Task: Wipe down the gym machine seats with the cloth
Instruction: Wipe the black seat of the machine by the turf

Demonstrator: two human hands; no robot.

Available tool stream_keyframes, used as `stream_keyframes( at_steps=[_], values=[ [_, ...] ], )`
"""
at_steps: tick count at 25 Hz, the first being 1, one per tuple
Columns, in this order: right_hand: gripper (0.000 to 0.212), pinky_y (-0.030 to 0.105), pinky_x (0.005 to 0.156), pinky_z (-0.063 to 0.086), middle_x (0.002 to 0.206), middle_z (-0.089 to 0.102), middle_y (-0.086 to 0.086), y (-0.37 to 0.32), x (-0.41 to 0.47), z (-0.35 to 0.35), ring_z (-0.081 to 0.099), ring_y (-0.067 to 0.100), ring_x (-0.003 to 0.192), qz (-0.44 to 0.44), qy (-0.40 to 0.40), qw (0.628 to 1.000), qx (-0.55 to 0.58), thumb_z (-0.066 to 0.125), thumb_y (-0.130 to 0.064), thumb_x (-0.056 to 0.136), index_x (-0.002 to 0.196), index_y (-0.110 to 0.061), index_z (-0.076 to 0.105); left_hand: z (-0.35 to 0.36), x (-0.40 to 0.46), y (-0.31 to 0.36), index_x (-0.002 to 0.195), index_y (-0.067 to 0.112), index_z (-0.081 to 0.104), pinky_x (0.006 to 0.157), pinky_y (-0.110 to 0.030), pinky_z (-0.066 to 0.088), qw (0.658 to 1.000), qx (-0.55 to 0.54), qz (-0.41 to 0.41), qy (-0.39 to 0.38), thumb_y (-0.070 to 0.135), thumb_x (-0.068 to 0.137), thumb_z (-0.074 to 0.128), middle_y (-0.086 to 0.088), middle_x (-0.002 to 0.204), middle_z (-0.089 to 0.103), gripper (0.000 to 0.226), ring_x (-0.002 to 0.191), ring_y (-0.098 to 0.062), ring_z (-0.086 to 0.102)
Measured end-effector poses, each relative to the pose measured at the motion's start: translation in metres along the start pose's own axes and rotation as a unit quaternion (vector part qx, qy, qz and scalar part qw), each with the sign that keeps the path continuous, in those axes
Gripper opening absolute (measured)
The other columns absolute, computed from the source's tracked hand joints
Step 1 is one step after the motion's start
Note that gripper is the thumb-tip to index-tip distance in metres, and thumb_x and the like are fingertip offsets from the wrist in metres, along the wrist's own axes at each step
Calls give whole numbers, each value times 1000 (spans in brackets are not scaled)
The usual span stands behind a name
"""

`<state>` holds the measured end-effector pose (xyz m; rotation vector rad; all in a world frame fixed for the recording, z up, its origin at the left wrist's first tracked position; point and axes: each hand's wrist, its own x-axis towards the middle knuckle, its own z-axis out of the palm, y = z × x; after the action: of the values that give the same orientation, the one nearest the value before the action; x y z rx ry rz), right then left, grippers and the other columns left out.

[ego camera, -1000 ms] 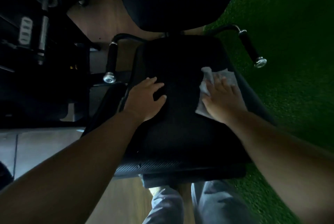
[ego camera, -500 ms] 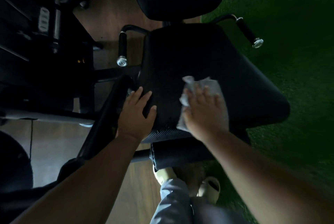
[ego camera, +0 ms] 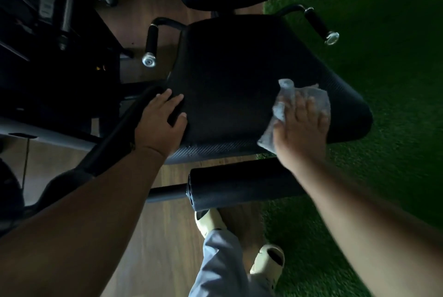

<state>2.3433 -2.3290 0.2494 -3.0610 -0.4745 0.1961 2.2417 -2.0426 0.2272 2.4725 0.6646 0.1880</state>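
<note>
Right hand [ego camera: 300, 126] lies flat, fingers spread, pressing the crumpled pale-grey cloth [ego camera: 309, 97] onto the black padded machine seat [ego camera: 230, 76], near its front right corner. Unwiped-looking surface extends left and toward the rear edge; the cloth is under the right hand, so that hand does the stroke. Left hand [ego camera: 160, 124] rests open on the seat's front left edge, fingers straight, holding nothing, likely bracing. Black cylindrical foam roller pad [ego camera: 239, 186] sits just below the front edge; two black grip handles [ego camera: 151, 42] flank the rear corners, clear of the stroke.
</note>
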Motion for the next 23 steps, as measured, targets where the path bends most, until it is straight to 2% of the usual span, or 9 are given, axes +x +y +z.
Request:
stream_keyframes(
  at_steps=[2,4,7,9,12,16,17,20,23],
  values=[
    [65,58,119,12,163,22,11,-59,-19,14,19,37,149,-63,19,997,27,24,-43,89,153,-31,31,1,0,-2,139,29,57,120,-36,23,1000,-1,10,6,48,86,44,2,154,44,58,145,-20,32],
    [65,58,120,3,166,13,6,-103,-48,27,9,36,152,-194,3,981,18,28,-48,91,155,-36,23,1,2,-4,138,26,58,120,-37,25,1000,2,29,5,50,84,41,-2,152,46,62,144,-23,36],
    [65,51,122,-5,167,6,2,-79,-46,33,1,29,153,-283,9,959,-17,27,-51,95,157,-35,12,1,3,-7,138,26,58,120,-37,25,999,7,38,10,49,85,41,-2,152,46,61,142,-23,38],
    [65,50,122,1,166,12,5,-31,-35,32,8,30,153,-261,41,964,-15,32,-49,95,156,-34,16,2,2,-8,138,28,57,120,-36,24,999,-1,33,14,48,85,44,1,152,46,58,142,-22,38],
    [67,53,122,10,164,19,10,36,-24,21,14,33,152,-156,43,987,-11,35,-50,94,156,-30,21,2,0,-7,139,28,57,120,-34,23,999,-4,34,14,46,86,45,1,152,45,57,142,-22,37],
    [69,54,121,1,166,9,10,-11,-26,17,3,33,152,30,30,999,30,26,-45,91,158,-29,16,3,1,-9,140,27,56,119,-31,20,999,5,39,7,44,87,45,0,153,44,56,143,-23,34],
    [68,54,120,-3,167,4,9,-39,-29,18,0,33,152,35,26,998,36,27,-43,92,158,-31,14,2,2,-10,140,26,56,119,-29,19,999,6,41,3,44,87,44,0,154,43,57,143,-23,34],
    [65,52,119,-12,167,-7,2,-106,-45,18,-11,30,152,-64,-16,997,31,27,-44,98,157,-37,3,0,2,-9,142,26,54,118,-28,16,999,15,37,-16,43,88,45,-1,155,41,57,144,-24,31],
    [61,46,121,-7,167,-6,-3,-91,-39,4,-9,23,153,-143,-52,988,24,25,-46,101,157,-37,3,-4,4,-8,142,28,53,120,-34,18,998,0,30,-51,45,87,46,0,156,40,58,145,-23,30]
  ],
)
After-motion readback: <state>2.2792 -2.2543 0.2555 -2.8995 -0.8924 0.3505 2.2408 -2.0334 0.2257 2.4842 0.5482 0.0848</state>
